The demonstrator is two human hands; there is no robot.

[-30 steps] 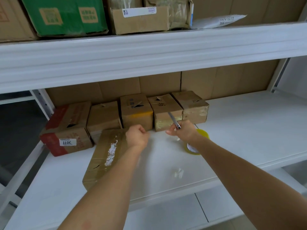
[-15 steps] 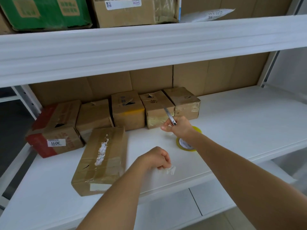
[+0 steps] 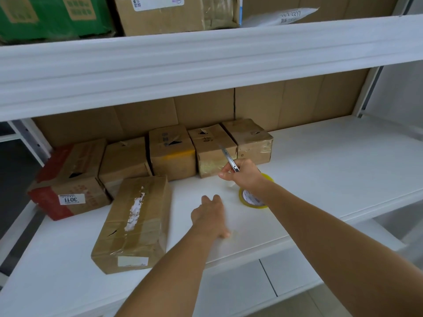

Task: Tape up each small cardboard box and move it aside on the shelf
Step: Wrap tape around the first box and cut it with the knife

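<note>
My right hand (image 3: 243,173) pinches a thin metal knife (image 3: 229,159), with the fingers curled round its lower end and the blade pointing up and away toward the boxes. Just under that wrist lies a yellow roll of tape (image 3: 251,199), flat on the white shelf (image 3: 332,170); my arm hides part of it. My left hand (image 3: 211,216) holds nothing. Its fingers reach out loosely over the shelf, a bit blurred, and I cannot tell if they touch it. Left of this hand is a long brown box (image 3: 135,223), lying flat near the front edge with tape over it and a torn white strip down its top. Behind it, five small boxes stand in a row against the brown cardboard back wall (image 3: 297,99). The one on the far left is a box with red sides (image 3: 68,179) and a white label. Next to it come a plain brown box (image 3: 124,161), a box with a yellow patch (image 3: 171,152), a box with writing on top (image 3: 211,149) just behind the knife, and the last box (image 3: 250,139) on the right. They sit touching side by side. On the upper shelf (image 3: 206,56) I see a green box (image 3: 50,17) and another brown box (image 3: 176,14).
</note>
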